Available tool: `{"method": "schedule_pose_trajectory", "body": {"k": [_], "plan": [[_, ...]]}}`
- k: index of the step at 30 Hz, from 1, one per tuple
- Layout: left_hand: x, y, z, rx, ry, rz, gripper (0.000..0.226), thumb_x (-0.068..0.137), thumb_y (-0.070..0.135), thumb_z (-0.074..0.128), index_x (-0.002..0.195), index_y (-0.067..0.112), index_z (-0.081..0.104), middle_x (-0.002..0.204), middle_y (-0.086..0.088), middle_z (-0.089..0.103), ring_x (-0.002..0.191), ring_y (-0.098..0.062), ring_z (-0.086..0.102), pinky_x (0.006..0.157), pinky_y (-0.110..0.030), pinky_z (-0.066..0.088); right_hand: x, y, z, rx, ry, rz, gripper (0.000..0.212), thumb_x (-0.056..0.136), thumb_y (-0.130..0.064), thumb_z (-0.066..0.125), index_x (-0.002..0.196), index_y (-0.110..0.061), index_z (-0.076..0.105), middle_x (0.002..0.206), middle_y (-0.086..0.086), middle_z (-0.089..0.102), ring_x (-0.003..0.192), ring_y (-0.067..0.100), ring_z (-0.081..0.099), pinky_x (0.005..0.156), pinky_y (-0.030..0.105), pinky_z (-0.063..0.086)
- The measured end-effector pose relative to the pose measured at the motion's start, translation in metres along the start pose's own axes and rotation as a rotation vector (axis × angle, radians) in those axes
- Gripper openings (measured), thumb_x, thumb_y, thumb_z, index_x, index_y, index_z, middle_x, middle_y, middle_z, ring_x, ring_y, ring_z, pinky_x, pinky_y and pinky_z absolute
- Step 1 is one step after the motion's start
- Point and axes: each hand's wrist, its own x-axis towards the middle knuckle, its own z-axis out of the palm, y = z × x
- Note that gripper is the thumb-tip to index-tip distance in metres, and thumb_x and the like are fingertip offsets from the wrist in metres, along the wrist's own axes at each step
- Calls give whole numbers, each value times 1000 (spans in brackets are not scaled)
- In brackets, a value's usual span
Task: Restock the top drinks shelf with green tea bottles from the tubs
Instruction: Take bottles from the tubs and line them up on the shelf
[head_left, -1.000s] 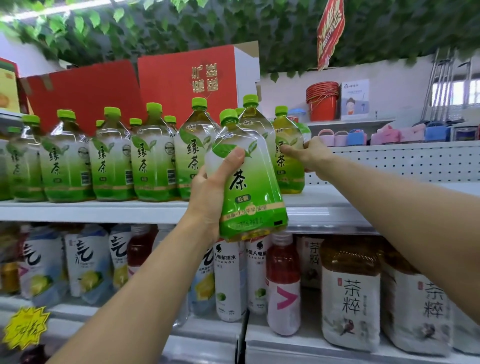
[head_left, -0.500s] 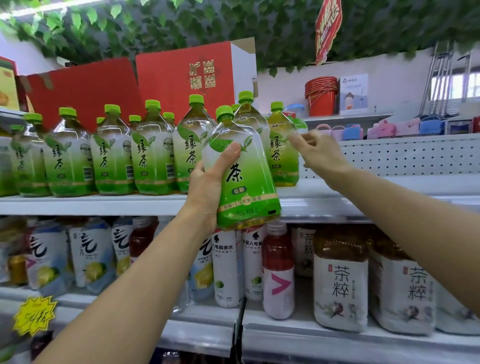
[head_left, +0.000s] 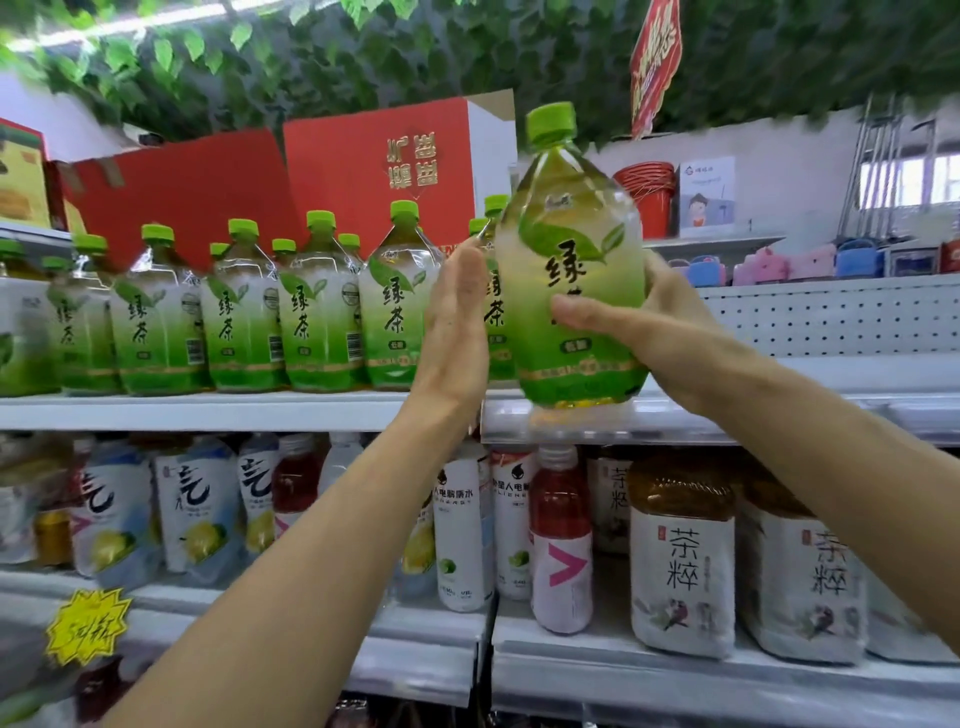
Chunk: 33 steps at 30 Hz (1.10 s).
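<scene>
Above white top shelf edge (head_left: 208, 413), my right hand (head_left: 641, 338) grips upright green-capped plastic tea bottle (head_left: 571, 291); left hand (head_left: 457, 332) flat-fingered beside it; shelf gap straight behind.

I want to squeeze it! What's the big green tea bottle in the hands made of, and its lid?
The held green tea bottle looks like clear, glossy plastic: the tea shows through and light glints off it. Its cap seems matte green plastic.
</scene>
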Motion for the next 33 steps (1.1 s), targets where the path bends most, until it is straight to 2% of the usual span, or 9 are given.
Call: {"method": "schedule_pose_trajectory", "body": {"k": [2, 4, 10, 14, 20, 23, 29, 31, 33], "plan": [[1, -15, -7, 229, 53, 24, 68, 95, 65, 47, 153, 33, 32, 157, 8, 32, 143, -11, 30, 122, -44, 24, 5, 2, -6, 51, 119, 0, 87, 53, -32, 86, 129, -10, 48, 109, 4, 71, 94, 18, 73, 74, 35, 62], [2, -31, -11, 422, 64, 13, 80, 93, 49, 65, 156, 26, 23, 159, 3, 24, 146, -13, 23, 120, -33, 18, 14, 9, -12, 55, 207, 33, 81, 56, -31, 87, 125, -14, 47, 110, 2, 69, 97, 19, 72, 79, 40, 61], [10, -49, 11, 618, 70, 86, 110, 80, 46, 80, 159, 18, 8, 160, -5, 17, 148, -20, 19, 112, -25, 17, 34, 28, -21, -17, 269, 148, 95, 44, -43, 88, 122, -12, 44, 111, 3, 67, 103, 22, 67, 95, 48, 55], [17, -50, 26, 687, 131, 121, 117, 77, 51, 80, 159, 19, 3, 160, -9, 17, 143, -29, 24, 115, -42, 29, 43, 34, -27, -30, 234, 201, 104, 34, -48, 90, 122, -13, 46, 113, 6, 68, 102, 24, 69, 92, 48, 56], [23, -64, 29, 798, 194, 143, 107, 78, 35, 83, 157, 20, 12, 157, -10, 19, 138, -31, 30, 110, -43, 40, 50, 48, -37, -65, 115, 253, 67, 56, -34, 85, 114, -16, 59, 110, 6, 73, 99, 23, 72, 92, 46, 56], [25, -64, 37, 790, 264, 119, 110, 72, 33, 86, 155, 24, 14, 153, -9, 23, 132, -30, 34, 104, -39, 42, 52, 48, -39, -165, 55, 247, 33, 78, -25, 78, 108, -18, 65, 107, 4, 74, 96, 19, 72, 89, 41, 58], [26, -70, 44, 804, 337, 96, 107, 69, 37, 86, 153, 19, 22, 147, -11, 29, 131, -28, 35, 104, -36, 38, 52, 52, -36, -282, 116, 190, 19, 85, -19, 75, 100, -22, 64, 94, -7, 72, 80, 1, 69, 71, 21, 56], [25, -69, 41, 801, 338, 77, 103, 72, 39, 85, 153, 17, 24, 147, -10, 30, 132, -27, 34, 107, -34, 35, 51, 50, -32, -343, 130, 207, 29, 81, -31, 79, 104, -22, 64, 98, -6, 72, 88, 6, 70, 83, 29, 57], [21, -68, 36, 783, 303, 66, 97, 77, 40, 82, 153, 17, 25, 148, -10, 29, 135, -27, 31, 110, -34, 31, 49, 50, -29, -468, 170, 245, 71, 67, -55, 82, 122, -18, 56, 110, -3, 70, 101, 15, 67, 95, 40, 53]]}}
